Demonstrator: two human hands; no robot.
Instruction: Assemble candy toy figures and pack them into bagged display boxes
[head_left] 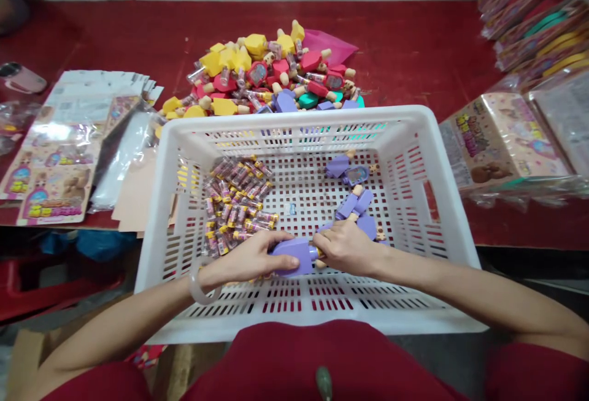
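9 o'clock: printed bags (57, 171) on red worktop (115, 33). White crate (294, 116) mid-frame: small tubes (234, 205) heaped L, purple pcs (347, 206) R, kept apart by type. L hand (251, 258) grip closed round purple toy (292, 255) at 6 o'clock, R hand (347, 246) pinching its end. 3 o'clock: boxed sets (504, 137).

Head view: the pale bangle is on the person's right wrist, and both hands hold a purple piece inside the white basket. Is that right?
No: the head view shows the pale bangle on the left wrist, not the right. The rest stands: the left hand and right hand hold a purple piece inside the white basket.
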